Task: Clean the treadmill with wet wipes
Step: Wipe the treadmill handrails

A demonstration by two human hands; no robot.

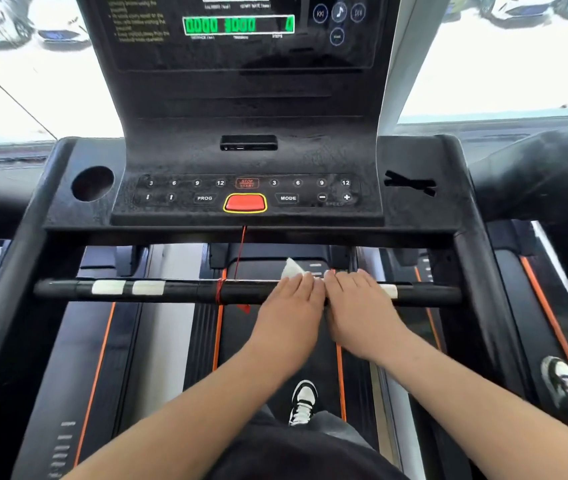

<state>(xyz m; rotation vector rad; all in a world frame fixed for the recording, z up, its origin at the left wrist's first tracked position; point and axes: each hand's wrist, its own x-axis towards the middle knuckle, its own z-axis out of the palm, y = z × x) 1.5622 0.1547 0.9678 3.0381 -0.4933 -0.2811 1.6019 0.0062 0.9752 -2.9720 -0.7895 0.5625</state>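
Left hand: palm down, fingers bent over the top of the handlebar, holding a white wet wipe against it.
Right hand: touching the left hand's side, fingers curled over the same bar; nothing else shows in its grasp.
Wet wipe: a crumpled corner sticks up past the left fingertips, on the far side of the bar.
Handlebar: black and level, spanning the treadmill from side to side, with white tape patches toward its left end.
Red cord: wound round the bar's middle, just left of the left hand, running up to the console.
Console: black and speckled; a row of number buttons, a red button rimmed in yellow, a round cup hole at the left.
Display: green digits.
Window: bright, with parked cars beyond.
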